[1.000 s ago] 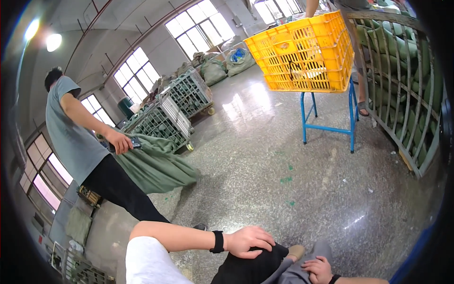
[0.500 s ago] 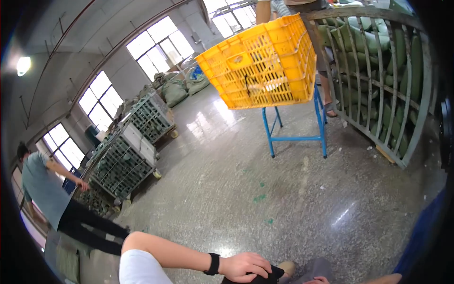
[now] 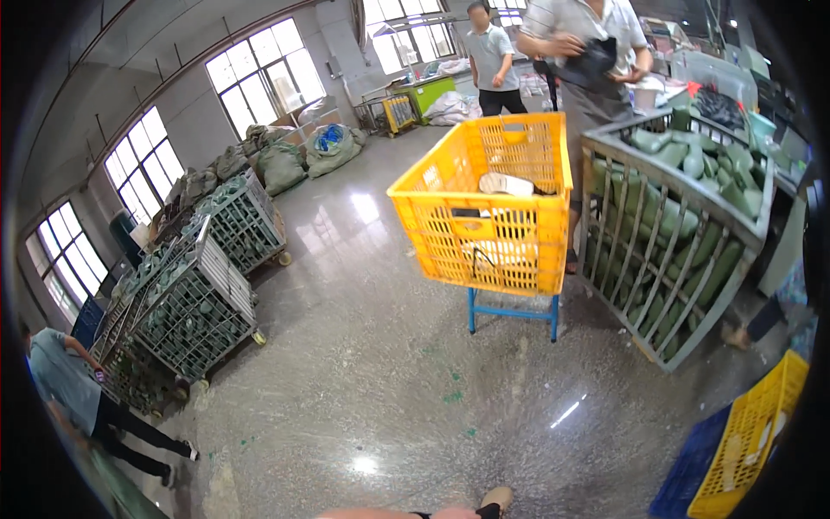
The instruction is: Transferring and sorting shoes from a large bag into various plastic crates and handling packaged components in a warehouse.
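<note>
Only a thin strip of my left hand (image 3: 454,514) shows at the lower edge, with the dark wristband (image 3: 421,515) beside it. Its fingers are cut off by the edge, so what they do cannot be made out. A bit of black material (image 3: 489,511) lies right by that hand, close to a tan shoe (image 3: 499,497). My right hand is out of view. Ahead of me a yellow plastic crate (image 3: 484,227) rests on a blue metal stool (image 3: 514,311). Inside the crate lies a whitish shoe-like item (image 3: 507,184).
Right of the crate stands a metal cage (image 3: 644,277) full of green foot-shaped forms (image 3: 726,177). Yellow (image 3: 750,441) and blue (image 3: 696,467) crates sit lower right. Caged trolleys (image 3: 194,311) line the left, near a walking person (image 3: 69,381). Another person (image 3: 596,60) holds a black item behind the crate.
The view has tilted up and shifted, so the crate's inside and the people behind show. My left hand has sunk almost out of the lower edge. The person at left has moved.
</note>
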`<state>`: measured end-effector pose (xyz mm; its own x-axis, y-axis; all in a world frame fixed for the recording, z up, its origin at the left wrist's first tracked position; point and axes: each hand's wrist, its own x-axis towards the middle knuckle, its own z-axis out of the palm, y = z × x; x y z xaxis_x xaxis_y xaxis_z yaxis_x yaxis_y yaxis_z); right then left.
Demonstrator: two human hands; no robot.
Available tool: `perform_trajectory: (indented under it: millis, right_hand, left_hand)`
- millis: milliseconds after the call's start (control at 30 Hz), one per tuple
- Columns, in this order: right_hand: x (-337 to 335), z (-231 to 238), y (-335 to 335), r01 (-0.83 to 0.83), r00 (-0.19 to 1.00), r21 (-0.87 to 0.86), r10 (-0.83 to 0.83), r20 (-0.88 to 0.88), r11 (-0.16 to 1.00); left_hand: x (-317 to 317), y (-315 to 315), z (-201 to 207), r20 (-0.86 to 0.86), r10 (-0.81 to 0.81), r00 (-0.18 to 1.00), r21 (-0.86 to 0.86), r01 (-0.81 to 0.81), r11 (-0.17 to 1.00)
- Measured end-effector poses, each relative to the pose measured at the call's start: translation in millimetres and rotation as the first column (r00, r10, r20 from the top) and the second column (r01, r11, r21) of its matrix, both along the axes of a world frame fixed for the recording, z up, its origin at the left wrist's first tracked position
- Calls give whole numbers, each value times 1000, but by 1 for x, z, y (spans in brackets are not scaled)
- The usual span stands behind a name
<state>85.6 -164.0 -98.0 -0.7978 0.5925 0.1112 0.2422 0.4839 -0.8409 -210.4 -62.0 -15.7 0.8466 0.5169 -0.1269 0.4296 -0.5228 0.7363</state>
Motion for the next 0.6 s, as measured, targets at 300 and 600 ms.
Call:
perform_trajectory:
  millis: [300, 600]
  right_hand:
    - [-32, 177, -12, -372, 708, -151, 385, 591, 916]
    - [-128, 289, 91, -548, 547, 70, 293, 784, 834]
  left_hand:
    - [20, -116, 110, -581, 82, 810, 68, -52, 996]
    - [-105, -149, 175, -403, 631, 663, 181, -618, 765]
